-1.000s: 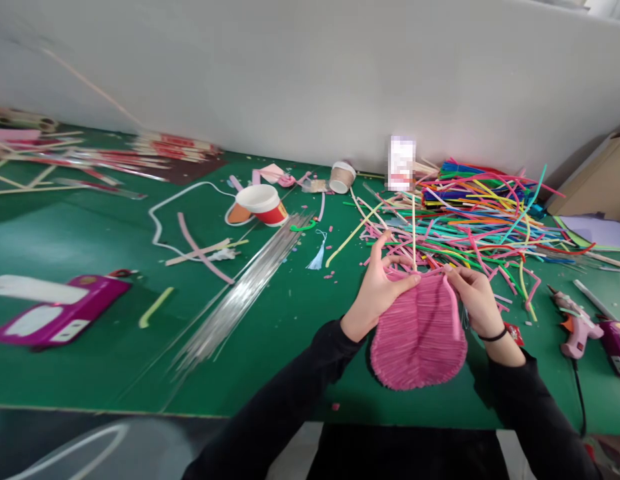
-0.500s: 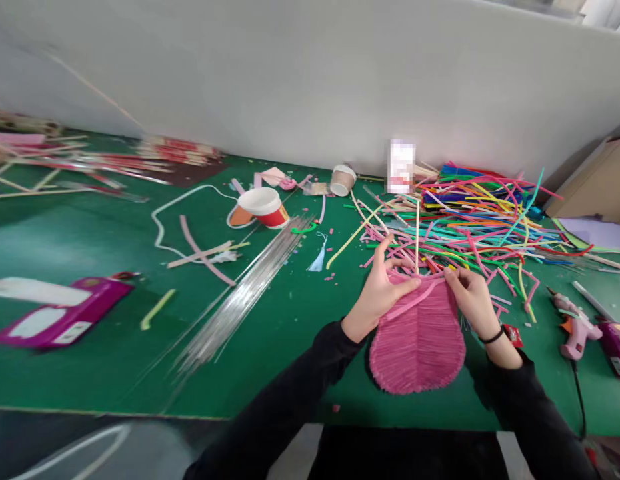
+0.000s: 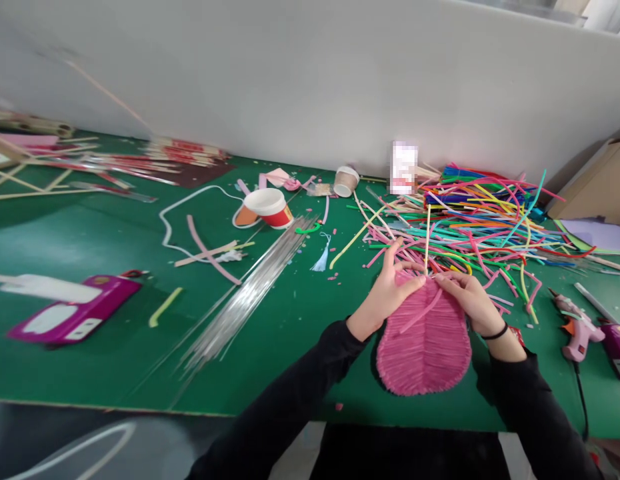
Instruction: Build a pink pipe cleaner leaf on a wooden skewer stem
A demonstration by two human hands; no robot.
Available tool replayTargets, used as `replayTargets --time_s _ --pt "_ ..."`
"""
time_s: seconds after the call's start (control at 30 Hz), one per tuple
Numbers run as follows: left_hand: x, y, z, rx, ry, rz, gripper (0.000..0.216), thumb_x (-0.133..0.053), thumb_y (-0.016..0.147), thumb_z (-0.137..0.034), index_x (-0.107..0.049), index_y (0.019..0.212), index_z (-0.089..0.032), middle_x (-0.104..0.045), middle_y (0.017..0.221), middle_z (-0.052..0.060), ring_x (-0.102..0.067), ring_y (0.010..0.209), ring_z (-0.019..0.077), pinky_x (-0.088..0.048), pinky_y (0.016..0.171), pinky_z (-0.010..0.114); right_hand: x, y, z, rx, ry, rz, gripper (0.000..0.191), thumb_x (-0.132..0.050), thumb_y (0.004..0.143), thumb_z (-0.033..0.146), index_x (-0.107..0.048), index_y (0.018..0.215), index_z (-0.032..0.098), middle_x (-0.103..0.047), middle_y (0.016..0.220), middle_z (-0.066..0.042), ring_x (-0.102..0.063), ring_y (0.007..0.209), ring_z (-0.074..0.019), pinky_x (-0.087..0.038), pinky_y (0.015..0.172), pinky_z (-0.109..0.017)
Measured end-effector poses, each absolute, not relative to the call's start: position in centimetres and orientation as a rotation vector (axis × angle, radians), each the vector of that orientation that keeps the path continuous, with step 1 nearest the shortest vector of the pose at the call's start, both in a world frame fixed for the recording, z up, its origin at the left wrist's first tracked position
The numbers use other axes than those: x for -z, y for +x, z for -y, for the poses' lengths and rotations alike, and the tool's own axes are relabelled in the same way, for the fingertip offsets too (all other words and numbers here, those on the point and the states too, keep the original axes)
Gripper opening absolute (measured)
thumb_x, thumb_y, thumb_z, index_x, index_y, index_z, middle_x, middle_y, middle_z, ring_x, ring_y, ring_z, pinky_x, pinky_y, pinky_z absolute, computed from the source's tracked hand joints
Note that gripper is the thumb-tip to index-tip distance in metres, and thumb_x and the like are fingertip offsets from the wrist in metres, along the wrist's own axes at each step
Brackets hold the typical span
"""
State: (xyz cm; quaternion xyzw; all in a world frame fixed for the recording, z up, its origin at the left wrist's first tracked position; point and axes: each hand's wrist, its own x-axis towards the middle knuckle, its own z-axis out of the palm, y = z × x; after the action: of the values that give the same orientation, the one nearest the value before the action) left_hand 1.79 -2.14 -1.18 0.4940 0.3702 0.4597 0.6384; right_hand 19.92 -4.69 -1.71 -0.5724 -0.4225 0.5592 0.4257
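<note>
The pink ribbed panel point(image 3: 424, 360) is sitting near the front edge of the table point(image 3: 310, 347), between both hands. The left hand point(image 3: 383, 297) is gripping its upper left edge, thumb pressing in front, index finger pointing up; the right hand's point(image 3: 473, 303) fingers are pinching closed on one end of a pink strip point(image 3: 422, 313), its other end trailing across the panel. The broad lower part is looking finished, rows running tightly either side of the middle line. The top is lagging: a pale stick point(image 3: 428, 233) is poking out bare above it (plenty of strips are waiting in the heap point(image 3: 490, 230) behind). How many rows are lacking, I cannot tell.
</note>
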Motion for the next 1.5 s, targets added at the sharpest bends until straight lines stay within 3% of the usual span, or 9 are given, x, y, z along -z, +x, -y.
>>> replayTargets --time_s 0.23,0.33,0.5,0.63,0.93,1.2,1.37,1.43,1.5 --pt "1.0 1.0 1.2 -1.027 0.93 -0.984 0.046 -0.068 0.081 -0.034 -0.059 0.124 -0.018 -0.069 0.073 0.001 -0.065 0.066 0.018 -0.049 0.065 0.028 1.5 20.4 4.7 -1.384 -1.37 0.885 0.039 -0.088 0.053 0.053 -0.076 0.071 0.021 -0.074 0.078 -0.002 -0.064 0.073 -0.0167 -0.046 0.07 -0.028" --pt "0.7 0.4 1.2 -0.952 0.984 -0.957 0.051 -0.074 0.076 -0.036 -0.06 0.122 -0.018 -0.066 0.065 -0.001 -0.062 0.059 0.0151 -0.045 0.057 0.024 1.2 20.5 4.9 -1.408 -1.367 0.865 0.037 -0.088 0.054 0.05 -0.075 0.071 0.02 -0.071 0.072 0.0 -0.061 0.068 -0.0141 -0.044 0.066 -0.026" --pt "0.4 0.2 1.6 -0.969 1.065 -0.954 0.064 -0.082 0.068 -0.033 -0.056 0.124 -0.016 -0.07 0.072 0.002 -0.067 0.067 0.0165 -0.049 0.063 0.025 1.0 20.5 5.1 -1.526 -1.328 0.788 0.033 -0.088 0.06 0.041 -0.075 0.082 0.021 -0.072 0.073 0.001 -0.063 0.066 -0.0141 -0.045 0.065 -0.026" --pt "0.6 0.4 1.5 -1.01 1.071 -0.984 0.064 -0.082 0.067 -0.031 -0.056 0.124 -0.017 -0.068 0.068 0.0 -0.064 0.063 0.0143 -0.047 0.06 0.023 1.1 20.3 5.2 -1.651 -1.305 0.7 0.044 -0.089 0.06 0.037 -0.074 0.1 0.022 -0.075 0.081 0.0 -0.067 0.071 -0.0157 -0.049 0.069 -0.027" --pt "0.7 0.4 1.5 -0.847 1.141 -1.001 0.064 -0.08 0.068 -0.031 -0.056 0.126 -0.017 -0.06 0.066 -0.004 -0.057 0.057 0.0114 -0.042 0.054 0.022 0.9 19.0 5.5 -1.548 -1.355 0.863 0.041 -0.09 0.055 0.043 -0.074 0.084 0.018 -0.073 0.077 -0.001 -0.065 0.068 -0.0142 -0.048 0.068 -0.026" --pt "1.9 1.0 1.7 -0.88 1.211 -0.989 0.057 -0.079 0.066 -0.02 -0.061 0.12 -0.02 -0.07 0.102 0.006 -0.059 0.068 0.0131 -0.046 0.061 0.025 2.6 21.3 4.0 -1.677 -1.389 1.118 0.036 -0.088 0.057 0.043 -0.071 0.078 0.019 -0.07 0.067 0.003 -0.06 0.06 -0.011 -0.043 0.058 -0.023" --pt "2.4 1.6 2.1 -0.855 1.286 -0.967 0.053 -0.074 0.067 -0.013 -0.064 0.118 -0.02 -0.062 0.131 0.01 -0.063 0.079 0.0155 -0.048 0.068 0.026 2.7 21.4 3.9 -1.644 -1.421 1.265 0.033 -0.083 0.063 0.049 -0.072 0.072 0.019 -0.064 0.061 0.004 -0.053 0.053 -0.0092 -0.037 0.051 -0.023" --pt "2.4 1.7 2.1 -0.828 1.283 -0.951 0.055 -0.076 0.068 -0.018 -0.062 0.121 -0.02 -0.067 0.123 0.01 -0.064 0.075 0.0152 -0.048 0.065 0.026 2.4 21.2 4.0 -1.666 -1.421 1.289 0.034 -0.085 0.061 0.047 -0.07 0.068 0.018 -0.059 0.055 0.005 -0.048 0.051 -0.0081 -0.033 0.05 -0.023" --pt "2.2 1.5 1.9 -0.81 1.221 -0.943 0.055 -0.078 0.071 -0.029 -0.06 0.123 -0.019 -0.073 0.1 0.007 -0.062 0.066 0.0145 -0.046 0.059 0.024 2.1 21.1 4.2 -1.673 -1.385 1.236 0.034 -0.087 0.058 0.045 -0.07 0.069 0.018 -0.06 0.057 0.005 -0.05 0.053 -0.0086 -0.035 0.053 -0.023"
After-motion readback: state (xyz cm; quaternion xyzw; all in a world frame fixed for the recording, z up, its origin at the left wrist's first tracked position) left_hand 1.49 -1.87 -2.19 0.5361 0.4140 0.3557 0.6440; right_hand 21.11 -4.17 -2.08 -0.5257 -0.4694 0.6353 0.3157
